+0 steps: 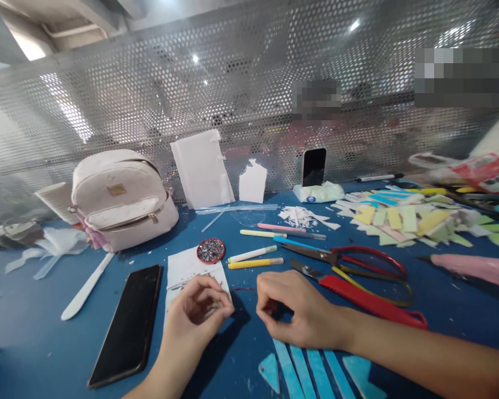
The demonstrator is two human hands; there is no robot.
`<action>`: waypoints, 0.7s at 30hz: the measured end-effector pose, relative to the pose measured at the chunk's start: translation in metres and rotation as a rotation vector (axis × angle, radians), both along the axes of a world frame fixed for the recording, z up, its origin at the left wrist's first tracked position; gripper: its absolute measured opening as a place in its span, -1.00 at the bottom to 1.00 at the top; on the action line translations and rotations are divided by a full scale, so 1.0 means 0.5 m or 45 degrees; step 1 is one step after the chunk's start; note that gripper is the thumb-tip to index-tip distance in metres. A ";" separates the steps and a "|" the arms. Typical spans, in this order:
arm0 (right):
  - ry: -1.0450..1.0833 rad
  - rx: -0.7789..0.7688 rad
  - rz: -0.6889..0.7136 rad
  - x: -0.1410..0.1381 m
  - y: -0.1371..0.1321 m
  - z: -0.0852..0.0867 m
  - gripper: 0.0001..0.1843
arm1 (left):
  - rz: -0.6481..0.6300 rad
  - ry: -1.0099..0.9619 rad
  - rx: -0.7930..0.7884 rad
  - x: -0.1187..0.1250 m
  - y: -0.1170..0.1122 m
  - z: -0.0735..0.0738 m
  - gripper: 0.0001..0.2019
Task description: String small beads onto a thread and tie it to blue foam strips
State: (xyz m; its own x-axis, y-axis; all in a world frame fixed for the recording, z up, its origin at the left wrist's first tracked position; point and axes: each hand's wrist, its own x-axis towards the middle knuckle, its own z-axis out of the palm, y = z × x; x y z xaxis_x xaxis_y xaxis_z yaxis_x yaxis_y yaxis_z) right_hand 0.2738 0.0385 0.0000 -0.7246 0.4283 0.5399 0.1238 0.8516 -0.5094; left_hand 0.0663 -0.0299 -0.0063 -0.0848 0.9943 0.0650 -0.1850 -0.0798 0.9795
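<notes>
My left hand (197,313) is pinched closed over the paper (183,269). My right hand (297,310), beside the paper, pinches a red wire (244,288).

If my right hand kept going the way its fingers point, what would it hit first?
Probably the left hand, pinched shut just across a small gap from the right hand.

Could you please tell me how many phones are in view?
2. A black phone lies flat beside the left hand; a second phone stands upright at the back, by the mesh wall. Clutter could hide more.
</notes>
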 end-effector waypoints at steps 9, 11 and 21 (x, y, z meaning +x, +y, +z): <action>0.009 0.039 0.011 -0.003 -0.002 0.004 -0.90 | 0.022 0.172 0.130 0.011 -0.012 0.004 -0.79; 0.021 0.039 -0.002 -0.003 -0.001 0.005 -0.90 | 0.025 0.222 0.159 0.010 -0.014 0.005 -0.81; 0.016 0.040 -0.053 -0.001 0.000 0.003 -0.92 | 0.085 0.238 0.174 0.011 -0.016 0.004 -0.83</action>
State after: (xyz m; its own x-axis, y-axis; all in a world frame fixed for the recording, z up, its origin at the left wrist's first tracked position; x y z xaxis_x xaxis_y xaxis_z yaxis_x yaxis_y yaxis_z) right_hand 0.2734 0.0383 0.0015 -0.6999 0.4406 0.5622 0.1532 0.8614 -0.4842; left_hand 0.0718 -0.0377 -0.0040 -0.1241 0.9678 0.2191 0.0089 -0.2197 0.9755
